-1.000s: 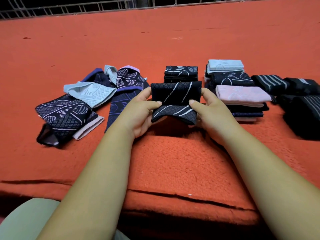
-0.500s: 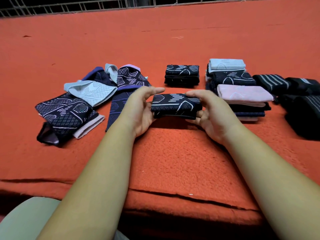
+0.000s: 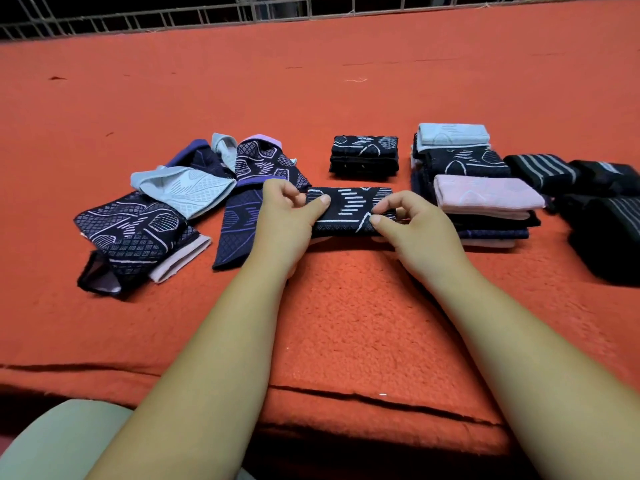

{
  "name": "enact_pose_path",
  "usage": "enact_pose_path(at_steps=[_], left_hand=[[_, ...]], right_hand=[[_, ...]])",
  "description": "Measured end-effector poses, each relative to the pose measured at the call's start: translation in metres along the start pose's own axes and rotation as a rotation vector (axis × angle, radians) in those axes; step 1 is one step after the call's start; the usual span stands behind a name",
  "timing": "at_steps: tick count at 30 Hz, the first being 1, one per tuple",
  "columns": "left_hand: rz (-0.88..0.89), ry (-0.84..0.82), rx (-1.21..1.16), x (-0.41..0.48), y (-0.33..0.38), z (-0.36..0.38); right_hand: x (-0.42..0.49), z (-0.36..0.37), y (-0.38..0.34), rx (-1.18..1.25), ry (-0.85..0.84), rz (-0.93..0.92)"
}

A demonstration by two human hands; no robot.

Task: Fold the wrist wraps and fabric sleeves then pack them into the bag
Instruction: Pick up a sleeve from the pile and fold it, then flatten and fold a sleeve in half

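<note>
Folded black sleeve [image 3: 349,213], white line pattern, pinched by both hands

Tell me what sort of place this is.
Likely a makeshift sorting and packing bench: a wide orange fleece cover, a wire grid along its far edge, an unfolded heap and folded stacks of sleeves, and a folded sleeve gripped by the left hand and right hand.

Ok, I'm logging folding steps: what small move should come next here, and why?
Probably lay the folded black sleeve on the matching folded stack just behind it; the left hand and right hand pinch its ends, and it looks fully folded.
</note>
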State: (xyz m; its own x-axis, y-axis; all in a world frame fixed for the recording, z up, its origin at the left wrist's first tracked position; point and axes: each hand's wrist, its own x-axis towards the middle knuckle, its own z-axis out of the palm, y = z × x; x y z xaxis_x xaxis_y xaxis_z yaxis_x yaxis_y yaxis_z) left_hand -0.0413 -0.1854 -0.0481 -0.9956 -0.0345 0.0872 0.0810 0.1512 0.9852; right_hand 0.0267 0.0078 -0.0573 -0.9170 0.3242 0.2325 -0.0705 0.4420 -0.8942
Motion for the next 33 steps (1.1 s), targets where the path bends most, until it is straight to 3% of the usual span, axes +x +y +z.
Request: enact_pose_path(at_steps=[3, 8, 20, 25, 33], left_hand=[[0.091, -0.027, 0.173, -0.007, 0.007, 0.003], [0.064, -0.091, 0.180, -0.007, 0.012, 0.007], [0.252, -0.032, 0.532, 0.069, 0.011, 0.045], [0.331, -0.051, 0.649, 0.082, -0.018, 0.056], [0.388, -0.153, 0.828, 0.086, -0.026, 0.064]], right_hand=[[0.001, 0.009, 0.005, -0.070, 0.074, -0.038], [0.006, 0.017, -0.001, -0.217, 0.127, -0.130], [0.063, 0.038, -0.002, -0.360, 0.163, 0.029], [0.071, 0.044, 0.011, -0.485, 0.103, 0.063], [0.071, 0.044, 0.012, -0.487, 0.100, 0.085]])
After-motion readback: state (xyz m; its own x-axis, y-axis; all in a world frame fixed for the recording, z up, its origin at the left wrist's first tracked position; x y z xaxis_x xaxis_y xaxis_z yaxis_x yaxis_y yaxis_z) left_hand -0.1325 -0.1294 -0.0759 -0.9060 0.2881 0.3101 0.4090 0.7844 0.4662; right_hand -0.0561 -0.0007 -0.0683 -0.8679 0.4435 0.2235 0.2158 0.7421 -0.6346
